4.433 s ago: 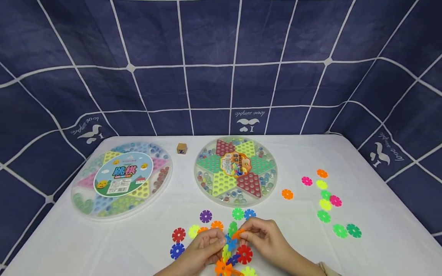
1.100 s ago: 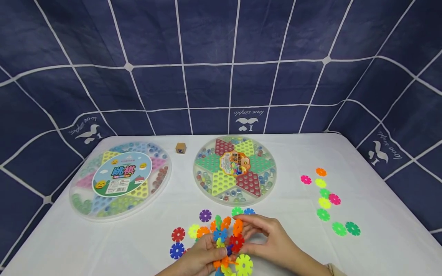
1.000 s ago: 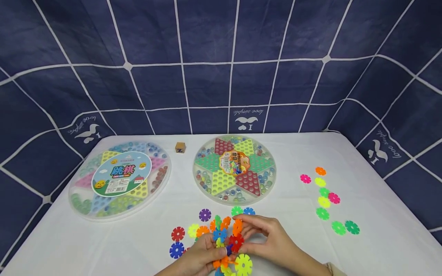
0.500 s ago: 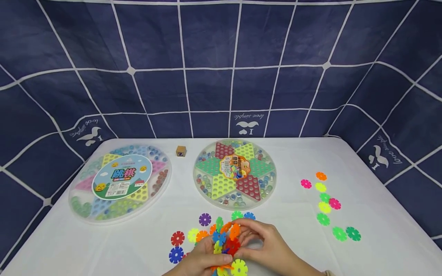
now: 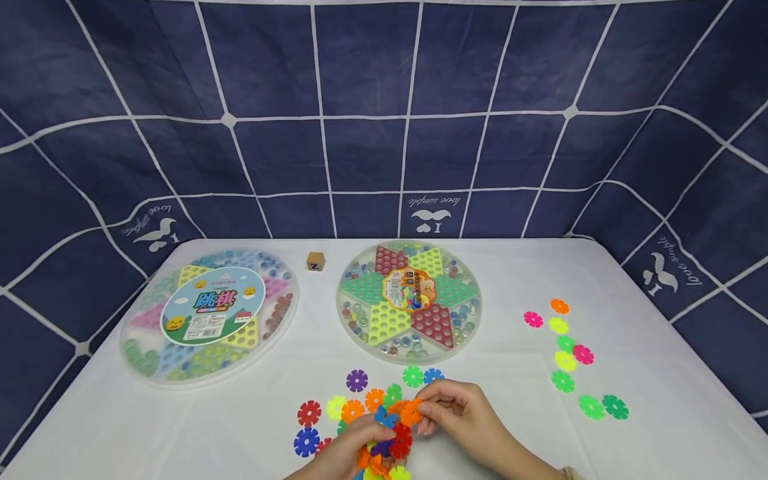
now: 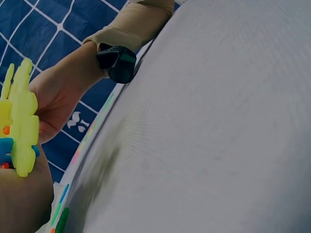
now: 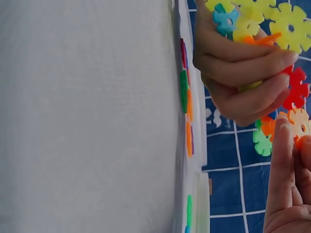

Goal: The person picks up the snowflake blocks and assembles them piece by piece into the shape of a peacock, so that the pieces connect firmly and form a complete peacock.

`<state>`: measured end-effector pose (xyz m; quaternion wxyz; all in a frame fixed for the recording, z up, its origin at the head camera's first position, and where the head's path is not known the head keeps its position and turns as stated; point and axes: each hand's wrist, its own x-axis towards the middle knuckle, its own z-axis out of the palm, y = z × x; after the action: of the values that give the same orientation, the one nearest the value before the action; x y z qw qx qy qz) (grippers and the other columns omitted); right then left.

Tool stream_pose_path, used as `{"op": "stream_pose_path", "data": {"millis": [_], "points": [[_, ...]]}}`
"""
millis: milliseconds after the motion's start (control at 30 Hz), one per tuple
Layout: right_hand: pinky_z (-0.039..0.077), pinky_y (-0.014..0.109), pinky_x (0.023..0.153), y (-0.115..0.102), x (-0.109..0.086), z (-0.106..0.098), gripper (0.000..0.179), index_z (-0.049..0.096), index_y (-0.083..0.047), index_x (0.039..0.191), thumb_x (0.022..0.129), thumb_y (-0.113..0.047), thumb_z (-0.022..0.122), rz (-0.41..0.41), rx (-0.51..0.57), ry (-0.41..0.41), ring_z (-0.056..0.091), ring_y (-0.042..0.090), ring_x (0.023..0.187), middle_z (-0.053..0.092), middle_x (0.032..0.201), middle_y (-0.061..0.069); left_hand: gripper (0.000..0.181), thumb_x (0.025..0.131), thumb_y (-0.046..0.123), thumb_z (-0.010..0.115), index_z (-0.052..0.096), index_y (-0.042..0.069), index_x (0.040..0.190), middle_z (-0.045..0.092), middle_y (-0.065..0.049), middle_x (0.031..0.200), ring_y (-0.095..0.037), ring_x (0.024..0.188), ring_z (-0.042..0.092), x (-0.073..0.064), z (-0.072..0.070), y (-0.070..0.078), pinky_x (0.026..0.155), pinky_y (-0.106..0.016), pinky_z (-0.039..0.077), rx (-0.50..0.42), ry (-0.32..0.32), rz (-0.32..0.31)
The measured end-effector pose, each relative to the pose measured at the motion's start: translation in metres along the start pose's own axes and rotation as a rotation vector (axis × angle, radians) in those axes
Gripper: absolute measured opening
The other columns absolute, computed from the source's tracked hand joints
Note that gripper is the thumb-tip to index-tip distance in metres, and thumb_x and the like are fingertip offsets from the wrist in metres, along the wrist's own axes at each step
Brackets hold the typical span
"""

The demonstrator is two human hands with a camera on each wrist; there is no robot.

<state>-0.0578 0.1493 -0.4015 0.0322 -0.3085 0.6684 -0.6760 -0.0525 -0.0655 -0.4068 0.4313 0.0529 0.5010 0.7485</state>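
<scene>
Snowflake cluster [image 5: 384, 443] sits low at the bench's near edge, above the white cloth [image 5: 252, 427], gripped in the curled fingers of the left hand [image 5: 348, 453]. The right hand [image 5: 462, 420] pinches an orange disc [image 5: 411, 413] against the cluster's top. Loose discs [image 5: 357, 381] ring the hands on the far and left sides, so free room there is slight. To the right, bare cloth runs to a string of loose discs [image 5: 564, 361] near the right edge. Farther back lie two round checkers boards, one central [image 5: 409, 300], one left [image 5: 210, 317], with a small wooden cube [image 5: 315, 261] between them. A blue gridded backdrop [image 5: 384, 120] closes off the bench behind and on both sides.
</scene>
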Motion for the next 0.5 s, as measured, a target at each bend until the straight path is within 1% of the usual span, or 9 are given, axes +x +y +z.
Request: {"op": "stream_pose_path", "data": {"millis": [33,133,200,367,500], "points": [[0.055,0.038,0.054,-0.0006,-0.0001,0.0001,0.01,0.061,0.008,0.096,0.09,0.009,0.053,0.004,0.003,0.0,0.062,0.029,0.06,0.063,0.073,0.02,0.047,0.095,0.025,0.042,0.042,-0.006,0.131,0.058,-0.008,0.112,-0.013,0.088,0.059,-0.0003,-0.0002,-0.0001,0.087,-0.028,0.048,-0.017,-0.025,0.0],[0.055,0.038,0.055,-0.0021,-0.0006,-0.0001,0.01,0.061,0.009,0.096,0.09,0.009,0.053,0.009,0.012,-0.008,0.063,0.029,0.061,0.063,0.073,0.019,0.047,0.097,0.026,0.046,0.045,-0.006,0.132,0.062,-0.011,0.112,-0.014,0.089,0.063,-0.0006,-0.0003,-0.0004,0.087,-0.03,0.048,-0.039,-0.072,0.028],[0.055,0.038,0.055,-0.0026,-0.0009,-0.0005,0.01,0.061,0.009,0.097,0.091,0.01,0.052,0.012,0.022,-0.01,0.063,0.028,0.061,0.063,0.072,0.019,0.047,0.098,0.028,0.046,0.047,-0.005,0.131,0.063,-0.009,0.111,-0.013,0.089,0.064,-0.0009,-0.0006,-0.0005,0.086,-0.029,0.048,-0.045,-0.092,0.036],[0.056,0.038,0.056,-0.002,-0.0026,-0.0012,0.011,0.06,0.011,0.097,0.091,0.011,0.05,0.024,0.062,-0.045,0.063,0.027,0.062,0.062,0.071,0.021,0.046,0.098,0.029,0.046,0.048,-0.003,0.131,0.065,-0.003,0.1,-0.009,0.085,0.063,-0.0016,-0.0015,-0.0004,0.083,-0.024,0.049,-0.053,-0.143,0.039],[0.055,0.039,0.055,-0.002,-0.0032,0.0,0.012,0.059,0.012,0.096,0.091,0.013,0.049,0.002,0.076,-0.092,0.063,0.028,0.062,0.062,0.071,0.022,0.042,0.099,0.028,0.046,0.049,-0.001,0.129,0.066,0.001,0.091,-0.007,0.08,0.063,-0.0032,-0.0018,-0.0008,0.079,-0.021,0.05,-0.06,-0.167,0.04]]}}
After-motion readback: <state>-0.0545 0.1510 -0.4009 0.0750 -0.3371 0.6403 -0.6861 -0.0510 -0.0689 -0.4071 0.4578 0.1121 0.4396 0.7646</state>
